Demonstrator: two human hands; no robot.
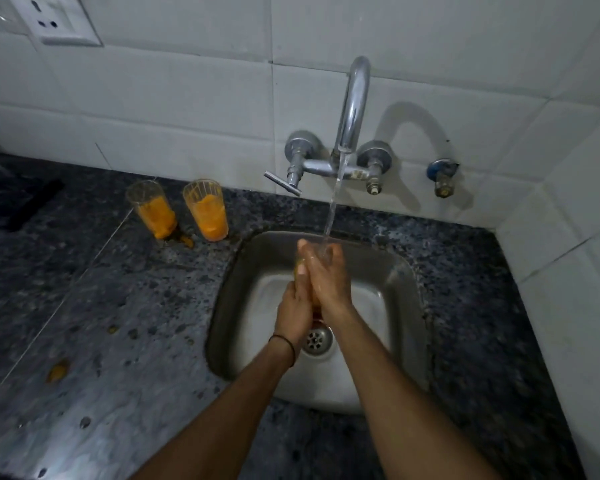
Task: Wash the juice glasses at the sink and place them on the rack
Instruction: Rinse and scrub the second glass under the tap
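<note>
Head view shows the two hands pressed together over the steel sink [405, 282]. The left hand [293, 308], with a dark band on its wrist, and the right hand [326, 277] both curl round one juice glass [322, 250]. This glass is mostly hidden between them. Only a piece of its clear rim shows at twelve o'clock of the hands, and a little orange shows between the palms. A thin stream of water [332, 209] falls from the curved tap [353, 105] onto that rim and onto the right fingers. The drain [315, 339] lies at six o'clock of the hands.

On the dark speckled surface [125, 306], at about ten o'clock of the sink, stand two more glasses just beside each other: the first dirty glass [152, 211] and the second dirty glass [207, 212]. Both are upright and smeared with orange pulp. Orange drops [57, 372] lie on the surface at eight o'clock of the sink. A white wall socket [63, 20] sits far at eleven o'clock on the tiles.
</note>
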